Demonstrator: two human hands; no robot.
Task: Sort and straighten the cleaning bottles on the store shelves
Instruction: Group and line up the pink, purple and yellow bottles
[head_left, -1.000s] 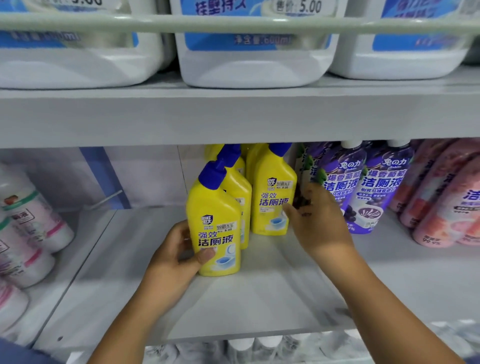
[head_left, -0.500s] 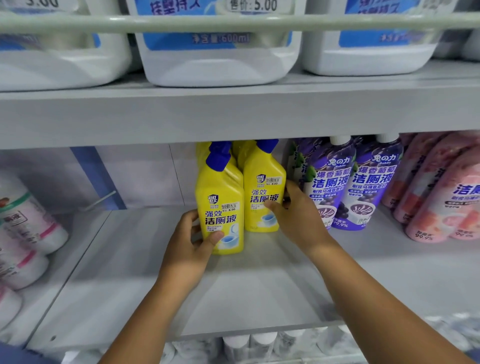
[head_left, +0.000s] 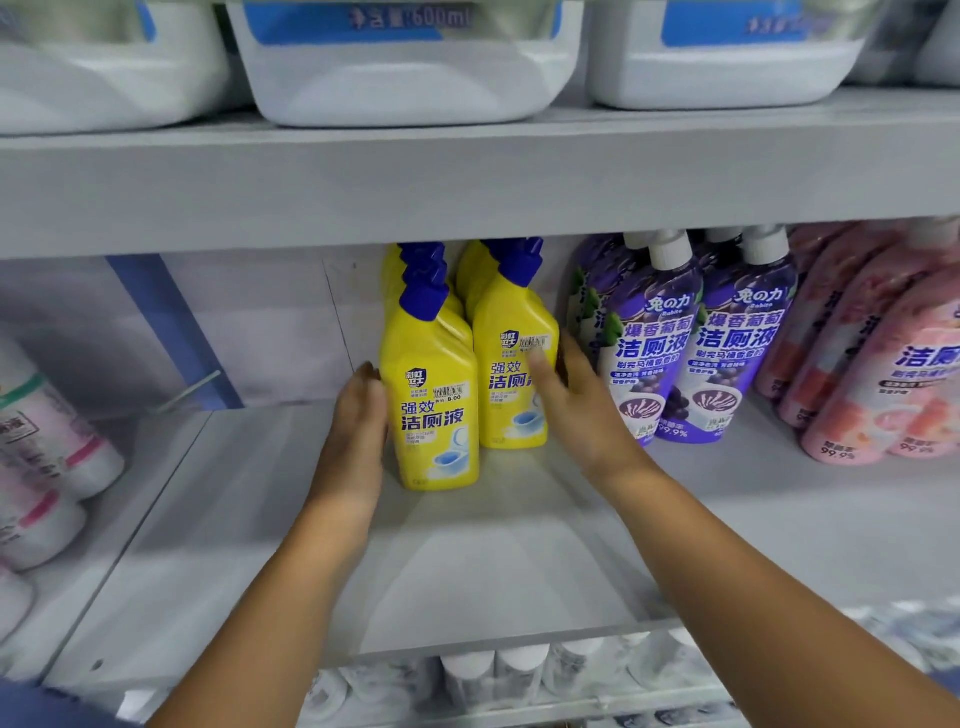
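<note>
So since the earlier frame the front yellow bottle has been slid back and to the right, and now it sits tucked right up against the second yellow bottle instead of standing out on its own nearer the shelf's front edge. The left hand has also let go of its thumb-round-the-front grip; it's now flat against the bottle's left side, fingers straight and together, just pressing. The right hand is on the right side of the second yellow bottle, fingers stretched out and relaxed, thumb lying across the label, not really gripping anything.

Both yellow bottles stand upright about mid-shelf, toward the back wall, with more yellow ones lined up behind them. Just to the right are the purple bottles, close but not touching the yellow ones as far as I can see, then pink bottles leaning toward the shelf's right end. The shelf in front of the hands is plain grey. White jugs sit on the shelf above, and white-and-pink bottles are off at the left edge.
</note>
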